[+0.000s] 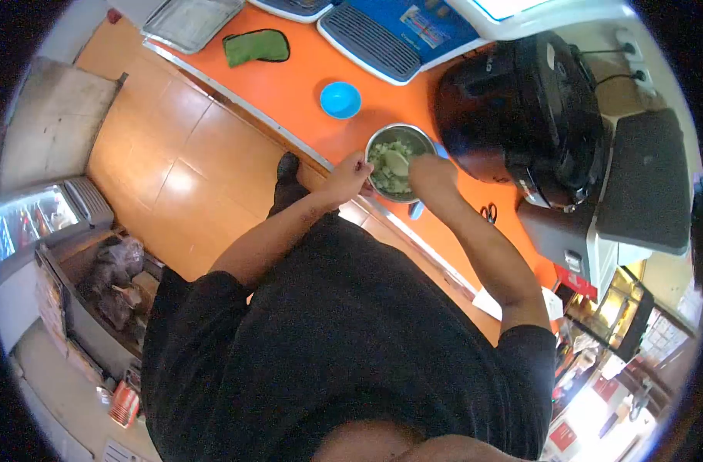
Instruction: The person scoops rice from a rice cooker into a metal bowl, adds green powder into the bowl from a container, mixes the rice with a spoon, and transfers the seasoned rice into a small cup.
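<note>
left hand (347,182): pinching metal bowl (421,141) rim | right hand (433,179): clenched on spoon (396,163) in green mixture (380,151) | seemingly part-stirred; lumps left

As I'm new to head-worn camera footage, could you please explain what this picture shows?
There is no robot: these are a person's bare hands, seen by one camera worn on the head, looking forward and down. The left hand grips the rim of a metal bowl of chopped, pale green food; the right hand holds a pale spoon in it. On the orange counter lie a small blue bowl, a green pad, a metal tray and what look like scissors. A large black appliance stands beside the bowl. The curved edges suggest a wide lens.
</note>
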A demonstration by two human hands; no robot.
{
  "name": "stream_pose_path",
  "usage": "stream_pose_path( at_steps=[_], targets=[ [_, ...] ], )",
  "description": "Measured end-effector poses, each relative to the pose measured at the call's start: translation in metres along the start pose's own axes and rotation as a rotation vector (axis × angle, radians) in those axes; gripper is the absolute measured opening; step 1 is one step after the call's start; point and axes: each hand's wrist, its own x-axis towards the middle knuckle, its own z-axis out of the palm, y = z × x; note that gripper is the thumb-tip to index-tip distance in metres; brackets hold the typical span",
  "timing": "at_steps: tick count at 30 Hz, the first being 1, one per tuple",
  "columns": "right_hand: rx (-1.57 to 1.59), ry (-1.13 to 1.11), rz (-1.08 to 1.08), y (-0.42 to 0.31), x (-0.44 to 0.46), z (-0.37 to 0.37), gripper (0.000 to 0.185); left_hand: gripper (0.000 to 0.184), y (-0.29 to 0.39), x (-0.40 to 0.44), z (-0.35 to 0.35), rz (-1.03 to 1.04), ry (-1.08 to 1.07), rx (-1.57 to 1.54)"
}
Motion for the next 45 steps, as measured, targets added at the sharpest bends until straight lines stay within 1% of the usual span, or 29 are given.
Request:
stream_pose_path(
  at_steps=[2,3,4,7,8,10,11,12,14,15,16,18,19,20,22,23,24,26,27,31,33,34,36,37,38,40,43,44,45],
  targets=[
    [-0.028,0.049,0.024,0.002,0.01,0.024,0.022,0.022,-0.004,0.0,0.002,0.072,-0.03,-0.021],
    [-0.053,0.05,0.014,-0.002,0.007,0.024,0.021,0.02,-0.003,0.0,0.004,0.055,-0.006,-0.061],
    [-0.06,0.058,0.012,0.0,0.007,0.016,0.021,0.02,0.0,0.0,0.005,0.064,-0.002,-0.063],
    [-0.032,0.135,-0.004,0.017,-0.004,-0.028,0.021,0.017,0.002,-0.003,0.003,-0.011,0.006,-0.067],
    [-0.03,0.115,-0.008,0.021,0.005,-0.012,0.021,0.016,-0.002,-0.001,0.004,0.006,-0.011,-0.081],
    [-0.106,0.198,-0.09,0.027,0.04,0.039,0.021,0.015,-0.006,0.0,0.006,0.028,-0.036,-0.086],
    [-0.168,0.26,0.002,0.016,0.05,0.062,0.021,0.015,-0.005,-0.001,0.006,0.047,-0.022,-0.055],
    [-0.17,0.264,0.002,0.015,0.044,0.049,0.021,0.014,-0.003,0.0,0.006,0.069,-0.004,-0.025],
    [-0.152,0.206,-0.043,0.014,0.013,-0.001,0.021,0.014,-0.005,-0.002,0.005,0.054,0.0,-0.031],
    [-0.116,0.231,0.007,0.019,0.0,-0.022,0.021,0.014,-0.006,-0.002,0.005,0.043,0.002,-0.039],
    [-0.111,0.222,0.012,0.025,0.004,-0.02,0.021,0.014,-0.003,-0.005,0.007,0.034,-0.005,-0.038],
    [-0.118,0.104,0.062,0.039,0.02,-0.009,0.02,0.014,-0.001,-0.01,0.014,-0.012,0.054,-0.127],
    [-0.091,0.063,0.056,0.038,0.038,0.026,0.022,0.015,-0.011,-0.007,0.015,0.009,0.039,-0.137],
    [-0.087,0.068,0.066,0.036,0.039,0.031,0.022,0.015,-0.013,-0.005,0.015,0.012,0.03,-0.132],
    [-0.133,-0.072,-0.251,0.031,0.039,0.038,0.024,0.016,-0.016,-0.005,0.017,-0.043,0.042,-0.116],
    [0.0,-0.005,-0.208,0.042,0.067,0.078,0.023,0.017,-0.013,-0.007,0.012,-0.035,0.005,-0.133],
    [0.0,-0.017,-0.21,0.038,0.052,0.067,0.023,0.017,-0.013,-0.008,0.012,-0.044,0.006,-0.14],
    [0.078,0.145,-0.077,0.026,-0.003,0.019,0.022,0.017,-0.011,-0.01,0.014,0.011,-0.031,-0.184],
    [0.041,0.192,-0.057,0.026,-0.011,0.014,0.022,0.017,-0.008,-0.011,0.016,-0.013,-0.028,-0.218],
    [-0.04,0.176,-0.051,0.034,-0.036,-0.019,0.023,0.018,-0.007,-0.013,0.019,-0.006,-0.032,-0.234],
    [0.063,0.181,0.011,0.04,-0.037,-0.019,0.022,0.017,-0.005,-0.014,0.02,0.01,-0.012,-0.193],
    [0.063,0.178,0.012,0.038,-0.027,-0.008,0.022,0.017,-0.008,-0.012,0.02,0.007,-0.014,-0.193],
    [-0.048,0.063,0.096,0.029,0.008,0.034,0.02,0.017,-0.014,-0.008,0.021,0.02,-0.021,-0.205],
    [-0.084,0.097,0.021,0.023,0.013,0.037,0.02,0.017,-0.012,-0.007,0.022,0.023,-0.023,-0.202],
    [-0.082,0.102,0.022,0.025,0.015,0.036,0.02,0.017,-0.011,-0.008,0.022,0.019,-0.01,-0.204],
    [-0.133,0.101,-0.07,0.024,0.006,0.012,0.021,0.017,-0.01,-0.011,0.022,0.012,0.003,-0.203],
    [-0.064,0.128,-0.086,0.018,-0.024,-0.034,0.02,0.017,-0.01,-0.011,0.02,-0.003,-0.025,-0.222],
    [-0.036,0.137,-0.087,0.014,-0.015,-0.015,0.019,0.017,-0.01,-0.009,0.02,-0.021,-0.016,-0.201],
    [-0.017,0.164,-0.063,0.007,0.006,0.026,0.017,0.016,-0.012,-0.009,0.021,-0.042,-0.009,-0.18]
  ],
)
